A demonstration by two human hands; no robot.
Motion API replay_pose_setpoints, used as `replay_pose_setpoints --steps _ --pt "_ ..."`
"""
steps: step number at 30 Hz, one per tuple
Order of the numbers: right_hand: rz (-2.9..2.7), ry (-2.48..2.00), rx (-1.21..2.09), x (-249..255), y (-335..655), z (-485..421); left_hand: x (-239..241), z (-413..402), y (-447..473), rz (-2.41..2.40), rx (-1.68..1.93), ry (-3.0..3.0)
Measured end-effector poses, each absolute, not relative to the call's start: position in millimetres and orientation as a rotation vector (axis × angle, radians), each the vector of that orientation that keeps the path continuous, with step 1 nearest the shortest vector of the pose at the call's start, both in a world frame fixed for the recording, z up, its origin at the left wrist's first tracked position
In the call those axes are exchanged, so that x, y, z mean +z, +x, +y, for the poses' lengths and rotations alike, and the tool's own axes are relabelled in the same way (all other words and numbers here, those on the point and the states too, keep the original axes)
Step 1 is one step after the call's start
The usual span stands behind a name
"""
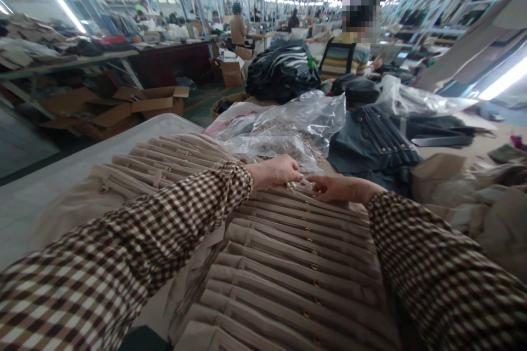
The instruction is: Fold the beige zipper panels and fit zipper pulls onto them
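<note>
My left hand (276, 171) is closed in a pinch at the far end of a row of overlapping beige garments (288, 263). Facing it, my right hand (341, 188) has its fingers bent together, with the tips close to those of the left. Something small and pale lies between the two sets of fingertips; what it is cannot be made out. The garments have stitched bands, and small gold-coloured metal pieces run in a line down the middle. A second row of similar beige garments (164, 162) lies beyond my left forearm.
Clear plastic sheeting (288, 120) lies just past my hands. Dark garments with metal snaps (373, 140) are to its right, and crumpled beige cloth (473, 203) is at the right edge. Cardboard boxes (152, 101) stand on the floor at left. A person in a striped top (346, 57) sits farther back.
</note>
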State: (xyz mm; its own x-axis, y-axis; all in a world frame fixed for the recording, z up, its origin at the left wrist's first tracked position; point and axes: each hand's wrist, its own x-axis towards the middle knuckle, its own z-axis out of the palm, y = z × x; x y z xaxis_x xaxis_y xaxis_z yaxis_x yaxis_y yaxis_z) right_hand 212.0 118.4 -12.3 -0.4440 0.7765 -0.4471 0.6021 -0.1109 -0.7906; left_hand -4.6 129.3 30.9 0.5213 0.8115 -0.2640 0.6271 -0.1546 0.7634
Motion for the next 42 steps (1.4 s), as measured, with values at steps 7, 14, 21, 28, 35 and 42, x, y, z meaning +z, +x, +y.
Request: replay_pose_setpoints --steps 7,14,21,28,35,42 --pt "-1.885 -1.435 1.707 -5.8 215.1 104.5 30.5 124.8 3.2 1.127 0.243 1.93" --pt "-1.52 -1.389 2.007 1.7 216.3 96.4 26.0 125.1 12.5 1.096 0.201 2.026" --pt "-1.569 -1.477 1.822 3.1 215.7 97.2 23.5 125.8 14.4 1.097 0.173 2.074" --pt "-1.926 -1.554 1.545 5.7 214.6 100.2 25.0 123.4 14.1 1.106 0.154 2.137" --pt "-2.155 -1.641 1.144 -7.6 205.2 104.9 20.5 124.4 16.3 1.136 0.118 2.263" --pt "-2.258 -1.696 1.127 -8.7 202.7 103.3 15.4 126.1 15.6 1.125 0.05 2.406"
